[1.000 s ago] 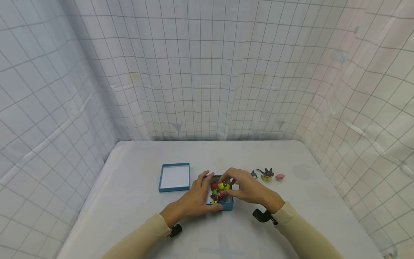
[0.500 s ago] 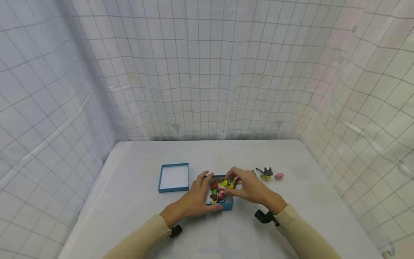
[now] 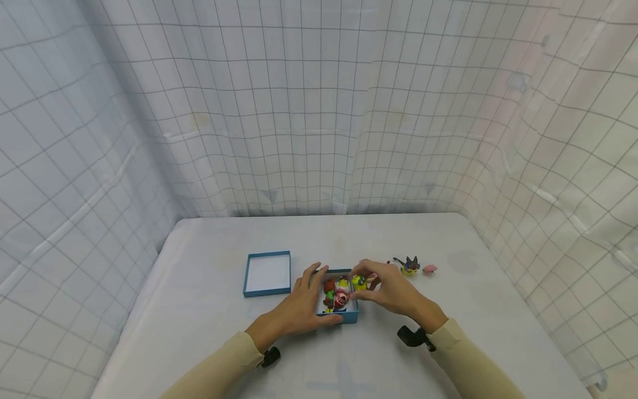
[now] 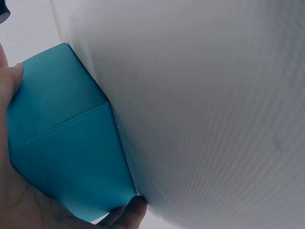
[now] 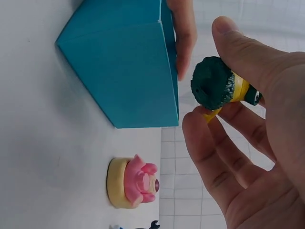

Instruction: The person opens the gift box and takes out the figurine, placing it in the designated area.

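Observation:
My left hand grips a small blue box, thumb along the near wall and fingers at the far side. The left wrist view shows the box's outer walls between thumb and fingertips. Inside lie several small toy figures, red, green and yellow. My right hand pinches a yellow toy figurine at the box's right rim. In the right wrist view its round dark green base faces the camera, between thumb and fingers, with the box wall beside it.
An open shallow blue tray, like a box lid, lies left of the box. To the right are a dark-eared figure and a pink one. A pink figure on a cream base stands near the box.
My right hand has moved slightly right, carrying the yellow figurine from over the box to its right rim. The red figures inside show more. The left hand keeps its place on the box.

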A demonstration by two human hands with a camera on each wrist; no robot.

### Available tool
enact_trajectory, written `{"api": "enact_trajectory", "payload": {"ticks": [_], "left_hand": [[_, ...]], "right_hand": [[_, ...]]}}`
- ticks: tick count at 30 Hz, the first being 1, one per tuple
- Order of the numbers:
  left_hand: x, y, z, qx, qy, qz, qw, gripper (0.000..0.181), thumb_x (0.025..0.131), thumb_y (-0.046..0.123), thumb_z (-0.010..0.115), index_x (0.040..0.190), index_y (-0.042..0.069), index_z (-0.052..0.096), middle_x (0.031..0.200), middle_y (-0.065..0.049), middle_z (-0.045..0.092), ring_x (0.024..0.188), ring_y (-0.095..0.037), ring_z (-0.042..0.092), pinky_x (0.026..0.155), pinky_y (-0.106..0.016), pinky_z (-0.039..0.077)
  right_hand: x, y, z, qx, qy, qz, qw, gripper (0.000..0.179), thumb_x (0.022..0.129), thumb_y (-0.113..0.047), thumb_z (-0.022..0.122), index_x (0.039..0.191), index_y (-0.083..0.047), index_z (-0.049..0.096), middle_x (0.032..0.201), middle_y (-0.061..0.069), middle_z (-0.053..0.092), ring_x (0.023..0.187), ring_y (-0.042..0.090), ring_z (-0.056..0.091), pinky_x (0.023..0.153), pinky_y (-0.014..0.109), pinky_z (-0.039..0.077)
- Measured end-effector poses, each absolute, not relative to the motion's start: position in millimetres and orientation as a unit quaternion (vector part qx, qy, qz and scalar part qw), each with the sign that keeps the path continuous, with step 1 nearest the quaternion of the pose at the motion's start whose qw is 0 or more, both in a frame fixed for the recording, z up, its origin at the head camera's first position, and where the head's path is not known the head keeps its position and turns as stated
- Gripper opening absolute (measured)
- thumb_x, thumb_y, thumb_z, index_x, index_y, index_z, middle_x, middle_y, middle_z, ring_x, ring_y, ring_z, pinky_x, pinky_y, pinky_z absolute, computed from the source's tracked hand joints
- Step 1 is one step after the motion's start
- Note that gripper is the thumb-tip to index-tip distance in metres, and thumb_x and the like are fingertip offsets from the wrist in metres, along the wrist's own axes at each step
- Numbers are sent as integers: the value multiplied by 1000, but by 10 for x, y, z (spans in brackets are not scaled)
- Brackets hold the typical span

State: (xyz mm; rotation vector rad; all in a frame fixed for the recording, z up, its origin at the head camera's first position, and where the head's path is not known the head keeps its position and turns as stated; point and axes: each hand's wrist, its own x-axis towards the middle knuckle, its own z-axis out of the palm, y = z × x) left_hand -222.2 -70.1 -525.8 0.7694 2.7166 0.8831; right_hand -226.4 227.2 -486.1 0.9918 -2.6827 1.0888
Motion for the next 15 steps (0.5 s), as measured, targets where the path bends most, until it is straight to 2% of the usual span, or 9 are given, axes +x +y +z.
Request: {"api": "enact_trajectory", "payload": {"ticks": [4, 9, 15], "left_hand": [[-2217, -700, -5264, 257, 914, 299, 91, 127, 96, 75, 85, 187, 16, 20, 195, -16, 13, 171, -50, 39, 123, -73, 55], [-2210, -698, -5247, 254, 914, 302, 93, 127, 96, 74, 86, 187, 16, 20, 196, -16, 13, 171, -49, 38, 123, -73, 55], [-2207, -688, -5236, 250, 917, 297, 97, 127, 96, 74, 85, 188, 17, 20, 196, -14, 12, 171, -48, 38, 124, -73, 54]], "right_hand": [[-2247, 2321, -4897, 322, -873, 363, 50, 47, 94, -24, 100, 134, -11, 79, 128, 5, 84, 109, 18, 81, 85, 34, 71], [-2235, 2378, -4934, 314, -873, 369, 64, 46, 92, -21, 100, 133, -15, 81, 128, 2, 84, 108, 18, 81, 85, 31, 71], [-2225, 2436, -4963, 298, -874, 380, 51, 46, 92, -22, 99, 134, -16, 82, 130, 1, 84, 108, 18, 81, 87, 27, 71]]}}
